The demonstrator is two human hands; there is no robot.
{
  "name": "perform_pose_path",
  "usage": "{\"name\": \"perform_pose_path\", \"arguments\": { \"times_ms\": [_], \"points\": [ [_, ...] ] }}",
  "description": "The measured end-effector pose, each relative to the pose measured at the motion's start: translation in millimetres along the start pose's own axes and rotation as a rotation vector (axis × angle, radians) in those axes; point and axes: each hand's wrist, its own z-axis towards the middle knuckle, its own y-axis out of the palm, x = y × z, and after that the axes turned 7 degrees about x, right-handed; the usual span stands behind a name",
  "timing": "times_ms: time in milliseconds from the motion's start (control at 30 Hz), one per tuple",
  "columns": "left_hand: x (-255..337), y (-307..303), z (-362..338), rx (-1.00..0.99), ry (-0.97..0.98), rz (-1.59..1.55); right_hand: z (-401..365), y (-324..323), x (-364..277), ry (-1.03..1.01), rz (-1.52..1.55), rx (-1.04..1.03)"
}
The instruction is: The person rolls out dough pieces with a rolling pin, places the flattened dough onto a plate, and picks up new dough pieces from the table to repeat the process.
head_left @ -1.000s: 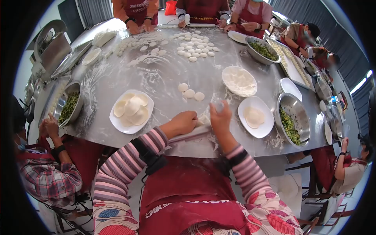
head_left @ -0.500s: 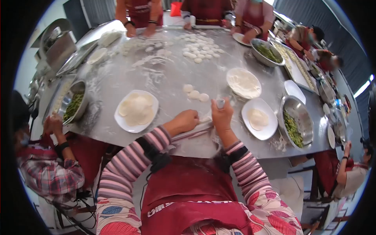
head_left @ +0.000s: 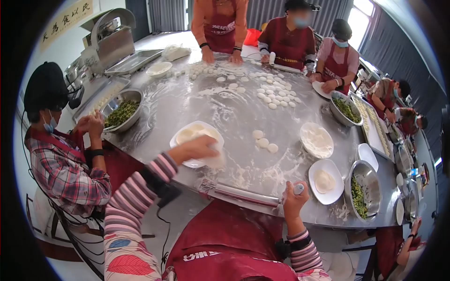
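My left hand [head_left: 196, 148], smeared by motion, is over the near side of a white plate [head_left: 219, 136] of flat dough wrappers [head_left: 191, 133]. A thin pale dough wrapper [head_left: 216, 160] hangs blurred from its fingers. My right hand [head_left: 295, 203] is closed round a rolling pin [head_left: 298, 188] near the table's front edge; only the pin's pale end shows. Between my hands a metal strip [head_left: 246, 194] lies along that edge. Beyond them are three small dough rounds [head_left: 263, 143] on the floured steel table [head_left: 187, 105].
To the right stand a dish of flour [head_left: 317, 140], a plate with a dough piece [head_left: 324, 181] and a steel bowl of green filling [head_left: 358, 199]. Several dough rounds [head_left: 276, 91] lie farther back. A co-worker [head_left: 65, 150] sits at left; others work opposite.
My left hand has gone left from the front edge to the wrapper plate, carrying a wrapper. My right hand keeps the rolling pin. The view has tilted up and shifted left.
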Motion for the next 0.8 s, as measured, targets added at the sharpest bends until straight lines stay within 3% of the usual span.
{"name": "perform_pose_path", "arguments": {
  "times_ms": [67,100,167,233,300,367,467,533,633,667,733,800],
  "points": [
    [-12.9,-33.7,15.0,-0.096,-0.128,-0.007,-0.1,-2.5,0.1,0.012,0.002,0.005],
    [-13.8,-39.4,21.6,0.026,-0.235,0.148,0.4,-2.1,-0.4,0.001,-0.007,-0.005],
    [-10.2,-29.8,38.7,0.318,-0.056,0.388,0.4,-1.2,-0.9,-0.009,-0.023,-0.004],
    [-4.9,8.0,74.5,0.232,0.043,0.329,0.3,-0.2,-0.5,0.015,0.013,-0.012],
    [0.7,69.8,101.2,0.303,0.255,0.253,0.9,-0.5,0.9,-0.009,0.0,-0.003],
    [55.3,99.1,115.2,0.08,0.247,0.195,1.1,-1.4,-0.6,-0.031,-0.015,0.007],
    [87.0,141.3,129.8,0.081,0.43,0.211,1.9,-1.8,-8.0,-0.091,-0.065,-0.002],
    [99.8,153.5,134.2,-0.136,0.393,0.546,3.2,-1.6,-7.1,-0.107,-0.058,0.002],
    [99.4,156.1,118.1,0.01,0.553,0.529,2.0,-4.5,-12.3,-0.127,-0.059,-0.006],
    [98.6,154.5,111.8,0.0,0.555,0.532,2.4,-3.8,-14.4,-0.147,-0.068,-0.01],
    [101.7,145.3,95.9,-0.16,0.305,0.359,0.5,-5.3,-12.3,-0.122,-0.057,-0.021],
    [92.0,137.8,81.1,-0.237,0.215,0.182,0.9,-7.4,-14.7,-0.103,-0.05,-0.034]
  ]
}}
